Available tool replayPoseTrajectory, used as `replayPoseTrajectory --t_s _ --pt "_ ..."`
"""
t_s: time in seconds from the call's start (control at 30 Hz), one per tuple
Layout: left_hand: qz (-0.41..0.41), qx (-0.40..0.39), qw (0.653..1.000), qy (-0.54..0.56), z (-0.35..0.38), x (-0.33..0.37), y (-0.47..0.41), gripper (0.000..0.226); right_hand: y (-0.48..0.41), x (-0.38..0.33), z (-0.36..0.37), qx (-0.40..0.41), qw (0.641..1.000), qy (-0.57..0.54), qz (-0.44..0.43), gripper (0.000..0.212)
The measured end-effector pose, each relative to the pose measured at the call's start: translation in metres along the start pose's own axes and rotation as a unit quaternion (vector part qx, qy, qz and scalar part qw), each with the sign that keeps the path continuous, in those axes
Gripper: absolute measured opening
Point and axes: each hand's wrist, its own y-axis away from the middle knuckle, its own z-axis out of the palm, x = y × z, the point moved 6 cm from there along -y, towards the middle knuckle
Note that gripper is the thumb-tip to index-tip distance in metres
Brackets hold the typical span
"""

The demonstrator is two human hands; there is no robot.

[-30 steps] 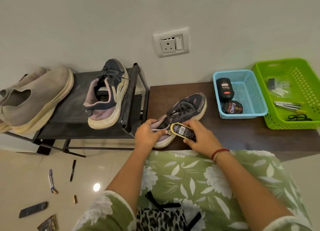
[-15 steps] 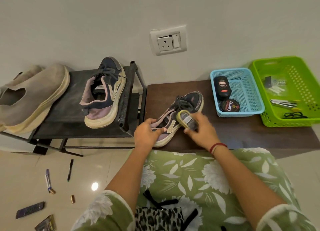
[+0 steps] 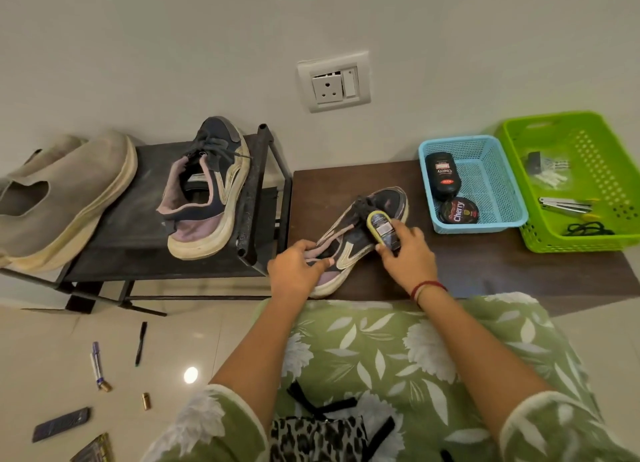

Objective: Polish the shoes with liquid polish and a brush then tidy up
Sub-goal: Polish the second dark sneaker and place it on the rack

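**Brush on the shoe**

Tan shoes (image 3: 62,198) and a sneaker (image 3: 207,191) sit on the rack (image 3: 131,240). Next to it, a dark shoe (image 3: 349,250) lies on the brown surface (image 3: 485,264). The left hand (image 3: 294,271) grips its heel end with curled fingers. The right hand (image 3: 408,257) holds a brush (image 3: 382,231) tight against the shoe's top, near the laces. A blue basket (image 3: 502,184) holds a bottle (image 3: 443,179) and a tin (image 3: 459,211). A green basket (image 3: 588,233) stands just beside it.

The round tin (image 3: 459,211) in the blue basket (image 3: 483,140) reads "Cherry" in white script on its lid; the black bottle (image 3: 443,175) just beside it also carries "Cherry", inverted from this view; the label on the yellow-edged applicator (image 3: 382,228) in the right hand (image 3: 410,258) is too small to read.
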Motion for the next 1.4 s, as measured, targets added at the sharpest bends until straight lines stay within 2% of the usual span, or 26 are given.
replayPoseTrajectory --t_s 0.07,0.17,0.2,0.23,0.33,0.37,0.43,0.5,0.53,0.57,0.63,0.67,0.73,0.83,0.87,0.97,1.0,1.07,1.17,1.23,1.33,1.4 --pt "-0.005 0.002 1.000 0.000 0.000 0.000 0.001 0.043 0.010 -0.008 0.002 0.004 0.999 0.019 -0.032 0.058" --pt "-0.016 -0.001 1.000 0.009 -0.002 -0.004 0.000 0.044 0.040 -0.034 0.023 -0.056 0.983 0.041 -0.171 0.061" --pt "-0.014 -0.003 1.000 0.007 -0.002 -0.003 0.000 0.044 0.039 -0.033 0.026 -0.063 0.978 0.066 -0.186 0.062" --pt "-0.011 -0.004 1.000 0.004 -0.002 -0.003 0.000 0.043 0.029 -0.027 0.022 -0.052 0.983 0.078 -0.158 0.062" --pt "-0.012 -0.003 1.000 0.003 0.000 0.001 0.003 0.042 -0.002 0.001 0.000 -0.012 1.000 0.019 0.004 0.061" --pt "-0.013 -0.003 1.000 0.003 0.001 0.001 0.003 0.042 0.000 0.001 -0.004 0.002 1.000 0.025 0.005 0.060" --pt "-0.020 -0.001 1.000 0.006 0.000 -0.002 0.002 0.042 0.018 -0.020 0.000 -0.011 0.996 0.042 -0.079 0.057" --pt "-0.023 -0.003 1.000 0.006 -0.002 -0.004 0.000 0.044 0.040 -0.033 0.016 -0.065 0.976 0.077 -0.193 0.054" --pt "-0.022 -0.005 1.000 0.004 -0.001 -0.005 0.000 0.043 0.040 -0.030 0.019 -0.071 0.969 0.110 -0.212 0.052" --pt "-0.018 -0.007 1.000 0.004 0.000 -0.004 0.000 0.042 0.029 -0.023 0.014 -0.055 0.974 0.128 -0.181 0.051" --pt "-0.012 -0.006 1.000 0.003 0.002 -0.001 0.001 0.042 0.003 0.000 -0.003 -0.019 0.994 0.095 -0.055 0.050" --pt "-0.011 -0.004 1.000 0.000 0.002 0.000 0.002 0.042 0.000 0.004 -0.007 -0.005 0.996 0.087 -0.026 0.051" --pt "-0.014 -0.001 1.000 -0.002 0.002 -0.001 0.002 0.043 0.014 -0.008 -0.006 0.007 0.991 0.114 -0.067 0.051" --pt "-0.019 0.000 1.000 -0.002 0.001 -0.004 0.000 0.044 0.047 -0.030 0.018 -0.075 0.970 0.121 -0.196 0.051" --pt "-0.016 0.000 1.000 -0.004 0.002 -0.004 0.000 0.044 0.046 -0.028 0.018 -0.085 0.967 0.138 -0.198 0.051" --pt "-0.007 -0.001 1.000 -0.018 0.003 0.000 0.003 0.042 0.013 -0.001 -0.009 -0.015 0.988 0.144 -0.050 0.050" --pt "-0.008 -0.001 1.000 -0.021 0.004 0.001 0.003 0.042 0.011 0.001 -0.014 -0.001 0.987 0.155 -0.034 0.051" --pt "-0.014 -0.001 1.000 -0.021 0.004 0.001 0.003 0.043 0.023 -0.010 -0.009 -0.028 0.987 0.144 -0.060 0.051" --pt "-0.019 -0.002 0.999 -0.029 0.003 -0.001 0.002 0.043 0.050 -0.027 0.015 -0.129 0.974 0.117 -0.144 0.050" --pt "-0.018 -0.003 0.999 -0.031 0.002 0.000 0.003 0.043 0.038 -0.020 0.008 -0.104 0.977 0.133 -0.129 0.049" --pt "-0.012 0.002 0.999 -0.032 0.002 0.006 0.006 0.043 0.018 -0.003 -0.012 -0.045 0.986 0.155 -0.031 0.049" --pt "-0.012 0.002 0.999 -0.033 0.003 0.007 0.006 0.044 0.029 -0.014 -0.007 -0.048 0.984 0.163 -0.054 0.050"
